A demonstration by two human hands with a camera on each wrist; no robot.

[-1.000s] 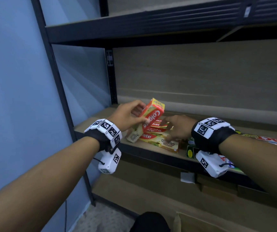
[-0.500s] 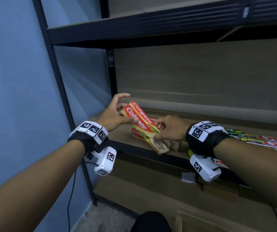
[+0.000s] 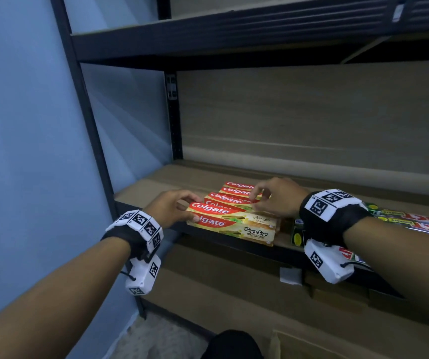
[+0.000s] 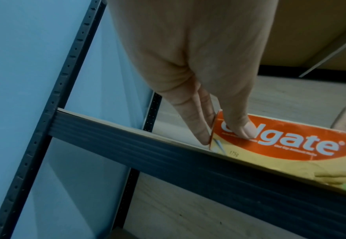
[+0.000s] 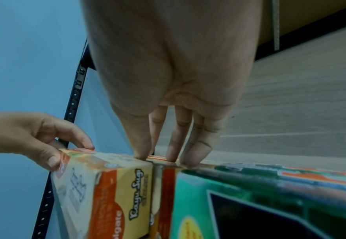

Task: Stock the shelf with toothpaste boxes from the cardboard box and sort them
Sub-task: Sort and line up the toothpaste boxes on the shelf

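Several red-and-yellow Colgate boxes (image 3: pixel 234 193) stand on their long sides in a row running back on the shelf board (image 3: pixel 156 185). The front box (image 3: pixel 234 224) (image 4: pixel 290 145) (image 5: pixel 110 186) lies along the shelf's front edge. My left hand (image 3: pixel 179 208) (image 4: pixel 223 134) pinches its left end, thumb on the printed front face and fingers behind the end flap. My right hand (image 3: pixel 262 200) (image 5: pixel 163 158) hovers over the row's right end, its straight fingertips resting on the boxes' top edges.
Longer green-and-red boxes (image 3: pixel 415 224) (image 5: pixel 270 194) lie to the right of the row, under my right wrist. A dark upright post (image 3: pixel 86 125) and blue wall bound the left. An upper shelf (image 3: pixel 234 35) hangs overhead. An open cardboard box (image 3: pixel 337 343) sits on the floor.
The Colgate boxes my left hand held tilted up now stand level in a neat row. The left hand slid to the front box's end, and the right hand moved on top.
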